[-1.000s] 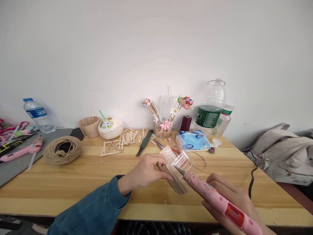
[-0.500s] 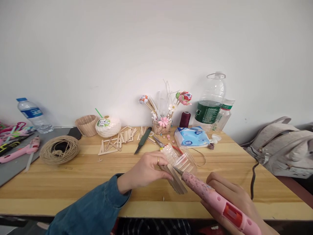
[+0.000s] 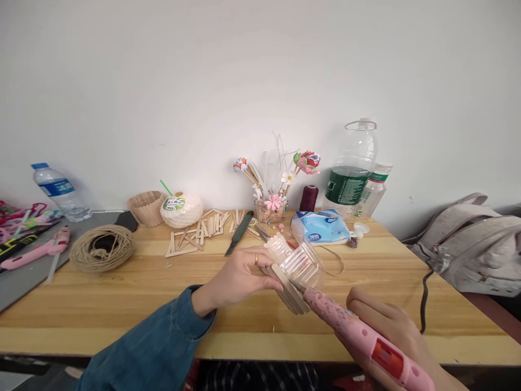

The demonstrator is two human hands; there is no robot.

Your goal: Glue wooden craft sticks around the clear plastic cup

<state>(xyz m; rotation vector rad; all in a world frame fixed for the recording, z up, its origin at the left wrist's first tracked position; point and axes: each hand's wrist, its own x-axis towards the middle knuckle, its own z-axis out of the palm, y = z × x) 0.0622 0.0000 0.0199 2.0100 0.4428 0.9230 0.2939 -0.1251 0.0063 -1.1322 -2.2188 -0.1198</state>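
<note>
My left hand (image 3: 240,278), with a ring on one finger, pinches a clear plastic cup (image 3: 311,266) that has wooden craft sticks (image 3: 291,293) along its side. The cup lies tilted just over the wooden table. My right hand (image 3: 386,326) is wrapped around a pink glue gun (image 3: 350,323). The gun's metal nozzle points up and left, close to the sticks' edge; whether it touches them I cannot tell. Behind the cup lie a green craft knife (image 3: 240,232) and loose craft sticks (image 3: 211,225).
Twine (image 3: 101,247) and a second pink glue gun (image 3: 36,255) lie to the left. A coconut (image 3: 182,210) and a wooden-stick cup (image 3: 146,208) stand behind. Further right are a flower pot (image 3: 271,209), thread spool (image 3: 309,199), tissue pack (image 3: 319,227), large bottle (image 3: 348,184) and backpack (image 3: 476,247).
My left hand has shifted slightly left and turned the cup, so more of its ribbed clear side shows. The glue gun stays almost where it was, its nozzle still near the sticks.
</note>
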